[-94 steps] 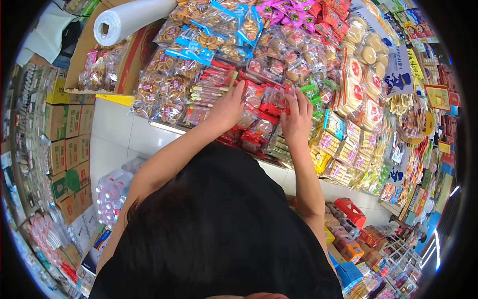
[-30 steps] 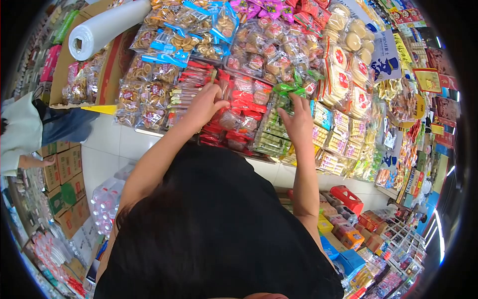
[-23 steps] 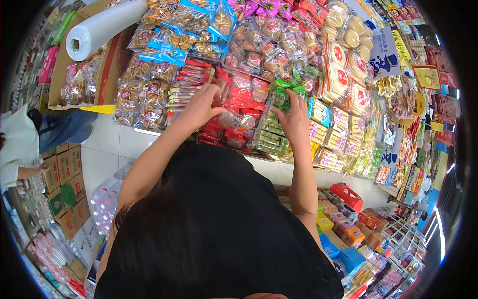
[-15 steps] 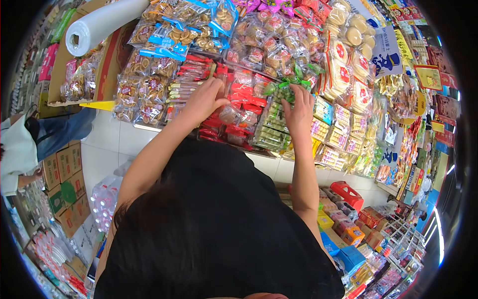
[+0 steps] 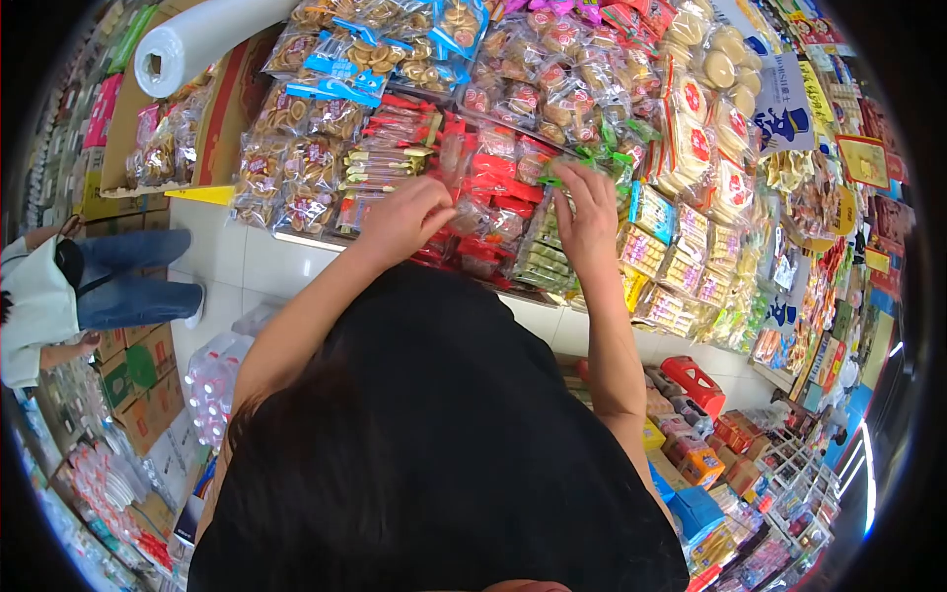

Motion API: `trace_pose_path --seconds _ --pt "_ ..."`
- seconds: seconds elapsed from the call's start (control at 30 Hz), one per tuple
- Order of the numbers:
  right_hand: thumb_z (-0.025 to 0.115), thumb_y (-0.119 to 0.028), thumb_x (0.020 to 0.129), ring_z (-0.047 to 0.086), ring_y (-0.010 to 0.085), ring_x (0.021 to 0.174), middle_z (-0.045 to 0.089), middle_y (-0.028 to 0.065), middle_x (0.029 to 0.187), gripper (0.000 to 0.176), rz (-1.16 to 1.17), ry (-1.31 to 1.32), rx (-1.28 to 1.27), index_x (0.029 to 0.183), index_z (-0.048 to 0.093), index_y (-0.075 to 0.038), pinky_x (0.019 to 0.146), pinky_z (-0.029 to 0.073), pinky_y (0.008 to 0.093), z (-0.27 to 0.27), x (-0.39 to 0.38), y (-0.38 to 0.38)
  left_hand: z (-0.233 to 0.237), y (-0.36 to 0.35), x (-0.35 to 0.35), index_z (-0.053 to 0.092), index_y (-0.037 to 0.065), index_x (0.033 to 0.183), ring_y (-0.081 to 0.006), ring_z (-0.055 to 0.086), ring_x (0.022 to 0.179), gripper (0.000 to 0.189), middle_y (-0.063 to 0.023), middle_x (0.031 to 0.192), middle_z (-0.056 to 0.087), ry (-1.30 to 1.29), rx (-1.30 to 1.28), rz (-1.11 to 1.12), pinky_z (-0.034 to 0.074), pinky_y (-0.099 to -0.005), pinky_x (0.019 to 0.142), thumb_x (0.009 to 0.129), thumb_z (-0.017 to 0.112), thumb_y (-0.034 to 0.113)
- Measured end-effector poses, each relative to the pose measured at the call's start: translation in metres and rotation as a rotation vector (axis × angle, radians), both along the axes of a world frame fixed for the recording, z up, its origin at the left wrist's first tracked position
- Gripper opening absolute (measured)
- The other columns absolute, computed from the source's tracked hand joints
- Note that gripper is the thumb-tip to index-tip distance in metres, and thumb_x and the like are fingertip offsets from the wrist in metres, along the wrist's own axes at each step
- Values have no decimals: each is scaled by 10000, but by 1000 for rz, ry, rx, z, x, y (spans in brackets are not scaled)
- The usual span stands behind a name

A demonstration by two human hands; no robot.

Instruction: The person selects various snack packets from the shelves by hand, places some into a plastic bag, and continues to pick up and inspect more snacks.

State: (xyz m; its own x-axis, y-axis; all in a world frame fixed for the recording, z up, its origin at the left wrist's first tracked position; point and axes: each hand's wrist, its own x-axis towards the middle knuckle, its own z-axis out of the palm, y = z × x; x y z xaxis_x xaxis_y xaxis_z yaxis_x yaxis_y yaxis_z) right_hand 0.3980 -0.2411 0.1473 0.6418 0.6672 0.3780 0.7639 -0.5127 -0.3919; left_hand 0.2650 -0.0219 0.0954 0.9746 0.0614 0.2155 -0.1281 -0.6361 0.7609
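Note:
My left hand (image 5: 404,219) hovers low over red-wrapped snack packets (image 5: 503,187), close to their left edge. Its fingers are curled toward the thumb, and whatever lies between them, if anything, is hidden. Just left of it are slim yellow-ended packets (image 5: 385,166). My right hand (image 5: 590,219) is bent over a stack of green-wrapped snack packets (image 5: 545,252). A bit of green wrapper shows at its fingertips, which appear to grip a packet. Right of this hand sit small blue and yellow packets (image 5: 651,212).
Bagged round biscuits (image 5: 296,178) fill the left of the display. A white plastic roll (image 5: 212,39) lies over a cardboard box (image 5: 148,187). A person in jeans (image 5: 128,281) stands at the left. Bottled drinks (image 5: 215,385) and cartons (image 5: 700,464) stand on the floor.
My left hand has shifted slightly down, its fingers curling in more. My right hand has shifted slightly left and down, and less green wrapper shows beside it. The person at the left shows more fully.

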Motion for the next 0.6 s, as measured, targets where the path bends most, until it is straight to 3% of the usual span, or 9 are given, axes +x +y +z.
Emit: trace_pose_path --seconds 0.2,0.27,0.37,0.47,0.53,0.57,0.6 --pt "593 -15 776 574 295 847 602 121 926 205 -14 147 32 979 604 -45 736 466 364 -6 -19 -19 -15 -6 -19 554 45 827 -267 560 852 123 -85 885 573 77 -42 -144 455 -350 734 795 640 128" --pt "587 -11 782 583 301 819 607 126 896 183 -43 163 42 961 607 -38 716 473 359 -4 -27 -31 -13 -2 -23 559 46 834 -266 562 851 123 -88 880 575 56 -49 -123 456 -347 729 798 639 132" --pt "570 -30 833 586 223 686 604 113 813 129 -119 386 39 956 604 -19 632 465 300 -4 -47 -47 -11 5 -39 566 41 834 -267 567 820 117 -91 852 582 66 -62 -47 455 -341 714 792 643 117" --pt "584 -33 810 608 293 742 615 141 828 104 -72 570 23 909 616 -32 663 482 350 -11 -83 -47 -14 14 -60 571 35 826 -264 575 790 103 -92 832 588 68 -118 34 455 -331 693 787 643 97" --pt "589 -48 824 613 257 713 615 132 843 137 24 728 -51 959 610 -31 624 494 331 -17 -103 -42 -13 18 -70 573 29 826 -258 580 782 97 -95 828 590 77 -165 82 457 -321 688 787 645 81" --pt "610 -68 810 626 273 735 627 119 867 236 132 568 -50 1044 584 -58 636 504 350 -32 -108 -42 -10 19 -74 569 22 823 -251 581 773 96 -93 826 588 95 -190 129 459 -313 675 787 644 70" --pt "610 -68 810 626 273 735 627 119 867 236 133 571 -48 1044 584 -58 636 504 350 -45 -114 -41 -8 20 -78 565 15 820 -243 581 765 95 -91 824 586 111 -214 178 461 -305 661 787 642 59"
